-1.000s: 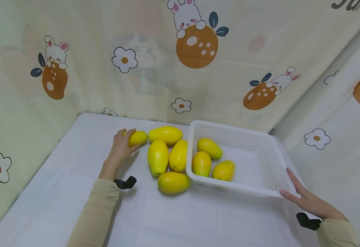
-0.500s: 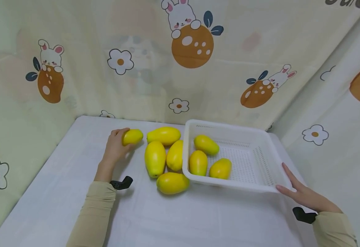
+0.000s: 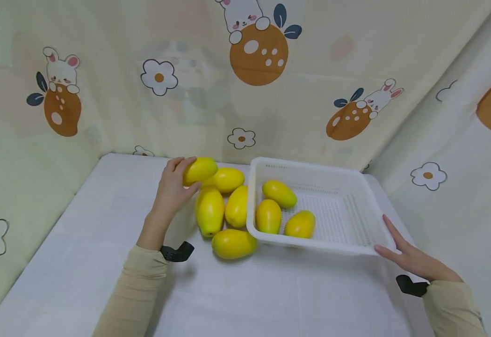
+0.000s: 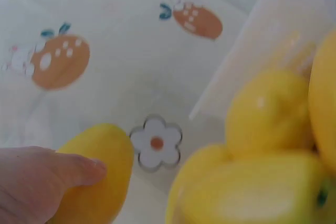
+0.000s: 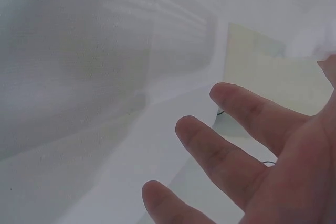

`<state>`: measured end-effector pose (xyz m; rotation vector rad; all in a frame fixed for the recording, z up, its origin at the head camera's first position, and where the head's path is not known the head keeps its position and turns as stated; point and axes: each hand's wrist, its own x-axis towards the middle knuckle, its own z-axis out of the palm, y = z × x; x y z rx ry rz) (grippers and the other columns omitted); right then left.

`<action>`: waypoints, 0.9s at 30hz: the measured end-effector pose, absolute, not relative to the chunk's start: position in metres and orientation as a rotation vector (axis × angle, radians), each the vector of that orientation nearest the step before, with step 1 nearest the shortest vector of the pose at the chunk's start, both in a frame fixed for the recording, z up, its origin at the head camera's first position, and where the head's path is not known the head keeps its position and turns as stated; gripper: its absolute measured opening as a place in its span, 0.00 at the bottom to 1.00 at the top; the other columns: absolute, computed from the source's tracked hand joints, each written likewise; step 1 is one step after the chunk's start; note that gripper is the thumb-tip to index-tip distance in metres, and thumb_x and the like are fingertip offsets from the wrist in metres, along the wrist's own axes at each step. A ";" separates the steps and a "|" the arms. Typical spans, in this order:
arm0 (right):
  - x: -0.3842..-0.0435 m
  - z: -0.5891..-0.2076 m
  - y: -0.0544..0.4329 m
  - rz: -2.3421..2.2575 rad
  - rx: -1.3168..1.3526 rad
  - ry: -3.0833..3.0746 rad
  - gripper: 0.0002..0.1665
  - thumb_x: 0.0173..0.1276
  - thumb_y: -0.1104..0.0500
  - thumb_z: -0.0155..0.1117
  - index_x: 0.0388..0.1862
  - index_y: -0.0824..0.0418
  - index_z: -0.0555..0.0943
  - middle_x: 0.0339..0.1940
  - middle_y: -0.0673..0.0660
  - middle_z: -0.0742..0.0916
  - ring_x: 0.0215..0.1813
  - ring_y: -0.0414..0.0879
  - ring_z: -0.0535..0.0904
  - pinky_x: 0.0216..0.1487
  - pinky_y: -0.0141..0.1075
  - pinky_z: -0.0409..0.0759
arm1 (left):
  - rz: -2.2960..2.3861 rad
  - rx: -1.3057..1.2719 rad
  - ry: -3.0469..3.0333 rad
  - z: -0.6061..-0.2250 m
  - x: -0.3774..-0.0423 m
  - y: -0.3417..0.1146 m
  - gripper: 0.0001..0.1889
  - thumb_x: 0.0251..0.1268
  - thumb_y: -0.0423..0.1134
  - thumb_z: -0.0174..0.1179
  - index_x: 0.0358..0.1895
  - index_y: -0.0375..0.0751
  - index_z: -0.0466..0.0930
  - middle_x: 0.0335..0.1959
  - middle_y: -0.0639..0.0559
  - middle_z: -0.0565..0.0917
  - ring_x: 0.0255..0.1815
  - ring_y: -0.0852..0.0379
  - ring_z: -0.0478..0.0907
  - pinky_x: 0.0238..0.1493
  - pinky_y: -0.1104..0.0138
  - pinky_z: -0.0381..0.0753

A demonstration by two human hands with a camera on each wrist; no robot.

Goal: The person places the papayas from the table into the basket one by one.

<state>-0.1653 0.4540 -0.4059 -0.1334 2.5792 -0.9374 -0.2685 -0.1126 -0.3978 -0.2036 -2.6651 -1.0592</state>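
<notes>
My left hand grips a smooth yellow mango between thumb and fingers, raised at the back of the table. In the left wrist view the thumb lies across this mango. Close by on its right lie several larger, longer yellow fruits that look like papayas, grouped against a white plastic basket. Inside the basket, towards its left end, are three smaller mangoes. My right hand touches the basket's right end with fingers straight and spread, the thumb near the front corner.
A white cloth covers the table. Behind it hangs a cream curtain printed with rabbits, fruit and flowers, near the table's back edge. Another stretch of curtain closes off the right side. The basket's right half shows its perforated floor.
The left hand first drew the mango slightly left, then lifted it up and to the right, over the edge of the back papaya. The right hand stays at the basket.
</notes>
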 end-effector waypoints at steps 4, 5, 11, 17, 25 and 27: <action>-0.169 -0.401 0.451 -0.933 -0.160 2.591 0.54 0.72 0.49 0.52 0.73 0.38 0.21 0.74 0.73 0.34 0.71 0.77 0.34 0.58 0.75 0.45 | -1.082 -0.312 -2.630 -0.387 -0.263 -0.089 0.33 0.60 0.42 0.65 0.69 0.52 0.64 0.69 0.41 0.61 0.68 0.41 0.61 0.68 0.48 0.66; -0.169 -0.400 0.450 -0.922 -0.159 2.596 0.54 0.72 0.49 0.52 0.73 0.37 0.21 0.74 0.73 0.34 0.71 0.77 0.35 0.57 0.75 0.46 | -1.086 -0.333 -2.628 -0.387 -0.263 -0.083 0.33 0.60 0.42 0.65 0.69 0.52 0.64 0.69 0.41 0.61 0.68 0.41 0.62 0.67 0.48 0.66; -0.169 -0.398 0.451 -0.898 -0.127 2.594 0.54 0.72 0.48 0.52 0.73 0.38 0.21 0.74 0.73 0.35 0.71 0.77 0.36 0.58 0.75 0.47 | -1.098 -0.476 -2.618 -0.388 -0.265 -0.048 0.31 0.61 0.44 0.64 0.68 0.53 0.65 0.68 0.44 0.62 0.66 0.44 0.64 0.65 0.50 0.69; -0.166 -0.398 0.452 -0.915 -0.111 2.562 0.54 0.73 0.48 0.51 0.72 0.38 0.20 0.74 0.74 0.35 0.70 0.77 0.37 0.56 0.74 0.50 | -1.103 -0.586 -2.618 -0.391 -0.266 -0.017 0.31 0.61 0.46 0.63 0.69 0.58 0.65 0.68 0.48 0.62 0.65 0.48 0.65 0.64 0.55 0.72; -0.166 -0.401 0.451 -0.912 -0.130 2.566 0.55 0.72 0.50 0.52 0.73 0.42 0.20 0.74 0.74 0.35 0.69 0.79 0.37 0.53 0.77 0.50 | -1.031 -0.704 -2.718 -0.391 -0.267 0.015 0.33 0.60 0.48 0.64 0.69 0.59 0.63 0.68 0.50 0.63 0.65 0.51 0.66 0.66 0.58 0.70; -0.165 -0.402 0.452 -0.916 -0.124 2.566 0.55 0.72 0.50 0.52 0.73 0.43 0.20 0.74 0.75 0.35 0.69 0.80 0.37 0.53 0.77 0.50 | -0.989 -0.740 -2.748 -0.393 -0.269 0.023 0.32 0.61 0.48 0.64 0.68 0.57 0.62 0.68 0.52 0.63 0.64 0.52 0.66 0.66 0.59 0.69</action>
